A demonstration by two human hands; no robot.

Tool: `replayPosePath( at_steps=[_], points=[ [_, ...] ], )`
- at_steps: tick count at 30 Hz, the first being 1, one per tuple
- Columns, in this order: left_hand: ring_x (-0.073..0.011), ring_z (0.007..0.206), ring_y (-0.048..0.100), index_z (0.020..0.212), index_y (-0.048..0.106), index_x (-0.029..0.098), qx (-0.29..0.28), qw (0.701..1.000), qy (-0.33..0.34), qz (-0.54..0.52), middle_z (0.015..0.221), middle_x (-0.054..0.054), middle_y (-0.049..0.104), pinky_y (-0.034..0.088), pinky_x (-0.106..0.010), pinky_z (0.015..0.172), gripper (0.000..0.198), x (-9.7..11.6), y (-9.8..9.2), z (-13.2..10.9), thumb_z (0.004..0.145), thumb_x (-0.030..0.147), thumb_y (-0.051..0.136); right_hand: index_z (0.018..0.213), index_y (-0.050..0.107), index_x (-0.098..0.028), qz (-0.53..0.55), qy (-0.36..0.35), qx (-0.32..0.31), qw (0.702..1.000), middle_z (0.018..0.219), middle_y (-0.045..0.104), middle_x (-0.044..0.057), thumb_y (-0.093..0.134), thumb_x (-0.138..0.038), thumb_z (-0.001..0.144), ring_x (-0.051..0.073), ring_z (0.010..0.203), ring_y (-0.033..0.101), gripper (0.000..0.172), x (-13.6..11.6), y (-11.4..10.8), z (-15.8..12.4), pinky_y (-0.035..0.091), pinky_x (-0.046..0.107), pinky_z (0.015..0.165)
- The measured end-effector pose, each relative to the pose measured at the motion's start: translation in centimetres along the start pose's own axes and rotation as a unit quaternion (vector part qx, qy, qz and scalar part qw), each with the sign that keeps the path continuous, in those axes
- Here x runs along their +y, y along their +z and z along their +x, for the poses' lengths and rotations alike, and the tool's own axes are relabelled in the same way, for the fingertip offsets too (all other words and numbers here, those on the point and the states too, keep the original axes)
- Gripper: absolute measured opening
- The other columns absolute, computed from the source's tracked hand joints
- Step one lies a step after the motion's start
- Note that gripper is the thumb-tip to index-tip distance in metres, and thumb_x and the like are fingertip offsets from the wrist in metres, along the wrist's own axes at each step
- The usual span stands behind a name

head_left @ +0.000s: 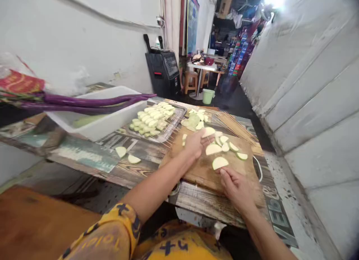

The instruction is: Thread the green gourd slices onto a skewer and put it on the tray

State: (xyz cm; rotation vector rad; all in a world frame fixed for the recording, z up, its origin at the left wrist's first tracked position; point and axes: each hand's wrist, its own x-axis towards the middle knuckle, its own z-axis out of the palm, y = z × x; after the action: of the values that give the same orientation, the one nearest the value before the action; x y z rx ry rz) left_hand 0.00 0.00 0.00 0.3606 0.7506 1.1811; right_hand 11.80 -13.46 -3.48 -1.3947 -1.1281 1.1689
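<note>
My left hand (pixel 196 143) is closed over the cutting board, its fingertips at a pale half-moon vegetable slice (pixel 208 132) with a thin stick showing just below. My right hand (pixel 235 185) pinches the lower edge of another half-moon slice (pixel 220 162), which has green skin; its fingertips are partly hidden. Between the hands is a third slice (pixel 213 149); I cannot tell whether it is on the stick. More cut slices (pixel 224 139) lie scattered on the wooden cutting board (pixel 196 176). Left of the board, a metal tray (pixel 179 116) bears skewered slices (pixel 151 119).
Bare skewers (pixel 238 127) lie beyond the board. Two loose slices (pixel 121 151) rest on the table (pixel 143 166). Long purple eggplants (pixel 92 100) lie across a white bin (pixel 103 129). A black speaker-like box (pixel 165 73) and a green bucket (pixel 208 96) stand farther off. A wall (pixel 316 84) runs along the right.
</note>
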Motion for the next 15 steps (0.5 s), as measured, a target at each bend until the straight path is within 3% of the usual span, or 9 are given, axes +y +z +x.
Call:
replayPosePath(
  at_steps=[4,8,12,15],
  points=[
    [-0.0205,0.074,0.066,0.086,0.056,0.009,-0.080,0.994,-0.067,-0.040,0.076,-0.011,0.065,0.054,-0.034,0.069,0.021,0.6,-0.5,0.4,0.084,0.028,0.046,0.085,0.053,-0.017,0.118,0.101,-0.076,0.985,0.044,0.021,-0.013,0.057,-0.047,0.078,0.002,0.034,0.011,0.031,-0.8,-0.5,-0.1,0.016,0.014,0.028],
    [-0.0212,0.081,0.065,0.094,0.056,0.009,-0.136,0.985,-0.067,-0.085,0.086,-0.014,0.065,0.053,-0.038,0.076,0.031,0.8,-0.7,0.7,0.088,0.032,0.036,0.085,0.053,-0.018,0.134,0.107,-0.094,0.981,0.044,0.021,-0.013,0.057,-0.046,0.079,0.003,0.034,0.010,0.029,-0.7,-0.5,0.0,0.016,0.015,0.027],
    [-0.0204,0.085,0.065,0.086,0.057,0.008,-0.116,0.989,-0.041,-0.082,0.088,-0.016,0.065,0.051,-0.035,0.081,0.038,0.3,-0.5,0.5,0.089,0.037,0.033,0.088,0.057,-0.016,-0.038,-0.001,-0.034,0.999,0.044,0.027,-0.010,0.049,-0.045,0.084,0.005,0.034,0.023,0.030,-0.1,-0.2,-0.2,0.022,0.017,0.031],
    [-0.0208,0.086,0.065,0.080,0.056,0.009,-0.107,0.991,-0.024,-0.077,0.085,-0.017,0.066,0.051,-0.035,0.082,0.045,0.0,-0.3,0.2,0.089,0.044,0.030,0.085,0.062,-0.014,-0.230,-0.169,0.027,0.958,0.055,0.052,0.000,0.046,-0.034,0.087,0.011,0.049,0.049,0.025,0.6,0.1,-0.3,0.039,0.021,0.047]
  ],
)
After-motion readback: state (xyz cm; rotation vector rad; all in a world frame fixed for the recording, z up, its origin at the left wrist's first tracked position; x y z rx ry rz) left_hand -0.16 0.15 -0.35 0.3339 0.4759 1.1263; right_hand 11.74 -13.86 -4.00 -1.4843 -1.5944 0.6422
